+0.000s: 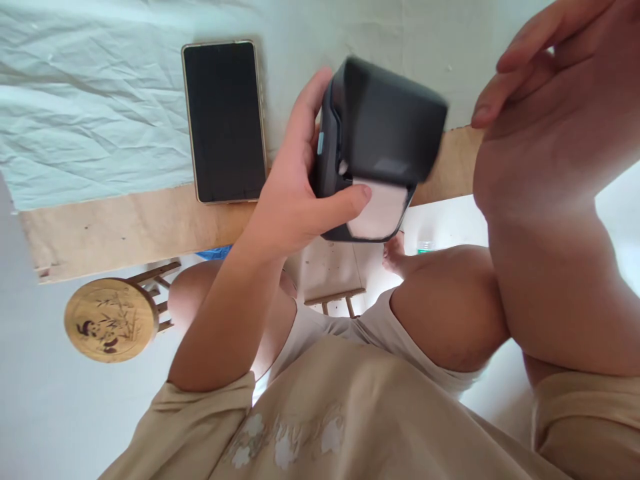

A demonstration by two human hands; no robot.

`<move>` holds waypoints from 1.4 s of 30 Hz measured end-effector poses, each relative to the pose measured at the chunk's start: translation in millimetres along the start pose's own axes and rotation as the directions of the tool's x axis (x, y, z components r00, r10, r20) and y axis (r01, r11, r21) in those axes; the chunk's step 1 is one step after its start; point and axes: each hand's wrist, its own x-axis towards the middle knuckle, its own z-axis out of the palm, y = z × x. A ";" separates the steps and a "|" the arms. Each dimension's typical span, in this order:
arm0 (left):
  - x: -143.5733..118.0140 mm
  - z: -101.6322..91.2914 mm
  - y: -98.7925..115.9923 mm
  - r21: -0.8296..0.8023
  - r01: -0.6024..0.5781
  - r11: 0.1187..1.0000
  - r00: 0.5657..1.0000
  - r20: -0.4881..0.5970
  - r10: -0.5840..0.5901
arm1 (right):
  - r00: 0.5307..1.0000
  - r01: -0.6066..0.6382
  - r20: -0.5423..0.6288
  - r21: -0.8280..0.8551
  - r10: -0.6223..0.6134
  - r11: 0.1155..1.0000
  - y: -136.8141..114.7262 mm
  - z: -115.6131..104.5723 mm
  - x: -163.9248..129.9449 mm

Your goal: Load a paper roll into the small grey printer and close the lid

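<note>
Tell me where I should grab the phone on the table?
Grip the phone by its two long edges, coming straight down from above. It lies flat, screen up, on the cloth, so only its thin sides give a hold. Its near end reaches the table edge, with the left hand close beside it.

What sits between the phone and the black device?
In the head view, the left hand lies between the phone and the black device; its fingers and thumb grip the device, and a strip of pale cloth shows beside the phone.
</note>
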 end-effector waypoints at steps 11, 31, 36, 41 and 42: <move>-1.7 2.5 5.7 0.040 0.021 0.999 1.000 0.006 -0.021 | 0.864 0.147 0.501 -0.183 -0.036 0.972 -0.5 10.3 -14.1; -5.4 15.9 18.9 -0.108 0.003 0.994 0.997 -0.077 -0.011 | 0.885 0.113 0.457 -0.039 -0.083 0.993 6.9 16.1 -15.5; 1.7 8.4 2.6 -0.030 -0.115 0.993 0.992 0.050 0.117 | 0.885 0.136 0.455 -0.056 -0.096 0.989 7.6 12.0 -17.1; -5.0 23.0 -3.3 0.183 -0.319 0.930 0.876 0.432 0.215 | 0.873 0.205 0.461 -0.045 -0.162 0.978 18.7 9.4 -11.9; -10.1 31.1 -1.9 0.226 -0.332 0.916 0.866 0.458 0.201 | 0.859 0.236 0.474 -0.037 -0.191 0.971 24.0 8.9 -9.0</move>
